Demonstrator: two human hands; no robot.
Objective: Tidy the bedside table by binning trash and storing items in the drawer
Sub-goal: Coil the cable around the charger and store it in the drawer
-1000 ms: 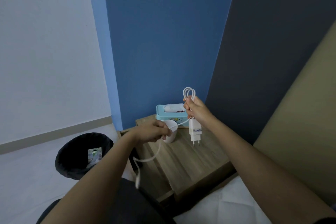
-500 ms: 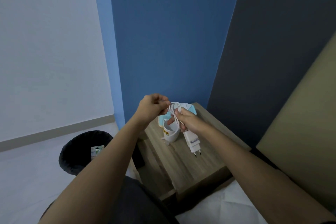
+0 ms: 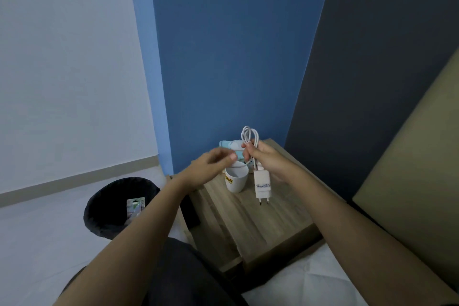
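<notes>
My right hand (image 3: 267, 160) grips the looped thin white charger cable (image 3: 249, 135) above the wooden counter (image 3: 260, 226), white plug block (image 3: 262, 185) dangling. Light, springy stuff, best pinched mid-coil. My left hand (image 3: 211, 166) is blurred; I can't tell its grip.

Dim, cool bluish cast, flat ambient light, source not in view. No glare. Shadows soft: faint one under charger (image 3: 262, 185) just below right fingers (image 3: 249, 150). Left hand (image 3: 211, 170) motion-blurred, fingertips smeared; right hand (image 3: 267, 160) sharper. Cable (image 3: 249, 134) loops above right fingers crisp. Wide-angle distortion: wall edges lean outward toward frame edges, forearms stretched at bottom. Overall softness, compression noise.
</notes>
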